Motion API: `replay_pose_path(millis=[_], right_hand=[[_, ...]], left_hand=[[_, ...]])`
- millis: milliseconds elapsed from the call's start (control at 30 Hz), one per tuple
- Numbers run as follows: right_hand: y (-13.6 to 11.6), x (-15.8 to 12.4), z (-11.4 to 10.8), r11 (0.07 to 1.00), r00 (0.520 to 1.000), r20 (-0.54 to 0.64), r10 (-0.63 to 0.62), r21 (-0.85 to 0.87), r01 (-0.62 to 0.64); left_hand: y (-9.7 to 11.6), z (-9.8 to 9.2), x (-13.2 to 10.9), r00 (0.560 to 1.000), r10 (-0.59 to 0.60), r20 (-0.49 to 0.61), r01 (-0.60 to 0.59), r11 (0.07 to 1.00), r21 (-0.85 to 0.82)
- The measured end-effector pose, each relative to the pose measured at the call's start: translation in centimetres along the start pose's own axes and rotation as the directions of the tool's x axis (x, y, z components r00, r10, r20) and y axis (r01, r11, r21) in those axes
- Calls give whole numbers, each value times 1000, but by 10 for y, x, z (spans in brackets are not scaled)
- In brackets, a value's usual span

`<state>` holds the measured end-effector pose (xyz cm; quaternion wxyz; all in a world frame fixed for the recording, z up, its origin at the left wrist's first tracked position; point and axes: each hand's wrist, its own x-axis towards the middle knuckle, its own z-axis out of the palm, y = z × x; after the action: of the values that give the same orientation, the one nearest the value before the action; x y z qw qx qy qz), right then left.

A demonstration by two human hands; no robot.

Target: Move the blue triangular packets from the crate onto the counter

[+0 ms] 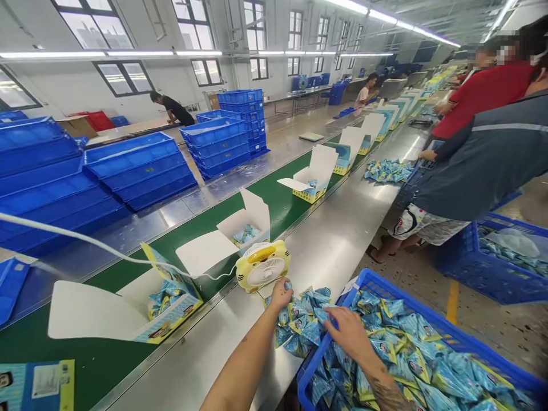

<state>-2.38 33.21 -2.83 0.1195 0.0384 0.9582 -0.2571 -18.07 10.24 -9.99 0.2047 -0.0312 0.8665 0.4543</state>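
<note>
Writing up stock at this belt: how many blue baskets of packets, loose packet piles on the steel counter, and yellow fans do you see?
Blue baskets of packets: 2
Loose packet piles on the steel counter: 2
Yellow fans: 1
Total: 5

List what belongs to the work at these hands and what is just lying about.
Belongs to the work: left hand on the pile of blue sachets on the steel counter; right hand at the sachets in the blue plastic crate; open cartons on the green conveyor belt.

Lying about: yellow desk fan; stacked blue crates.
</note>
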Motion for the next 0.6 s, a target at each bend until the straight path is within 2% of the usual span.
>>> replay_pose_path(millis=[100, 167, 267, 367, 433, 500, 567, 600], right_hand=[[51, -35, -16, 974, 976, -126, 177, 164, -156], [75, -54, -15, 949, 966, -94, 243, 228, -216], [85, -66, 2, 950, 973, 30, 227, 212, -229], [75, -59, 28, 979, 978, 45, 204, -27, -203], [68, -51, 44, 963, 978, 59, 202, -194, -187], [66, -44, 53, 954, 978, 105, 181, -259, -149], [70, -39, 55, 964, 979, 137, 151, -240, -115], [74, -37, 53, 969, 979, 143, 142, -220, -108]], left_hand=[[1, 5, 4, 996, -62, 59, 56, 993, 102], [0, 6, 7, 989, -97, 110, 78, 983, 167], [3, 3, 12, 978, -107, 177, 56, 961, 272], [15, -10, 10, 980, -77, 183, 7, 936, 353], [29, -18, -6, 987, -10, 160, -53, 924, 380], [46, -14, -36, 980, 106, 167, -163, 910, 381], [58, 6, -78, 940, 228, 255, -310, 882, 355], [61, 22, -101, 901, 271, 338, -384, 861, 334]])
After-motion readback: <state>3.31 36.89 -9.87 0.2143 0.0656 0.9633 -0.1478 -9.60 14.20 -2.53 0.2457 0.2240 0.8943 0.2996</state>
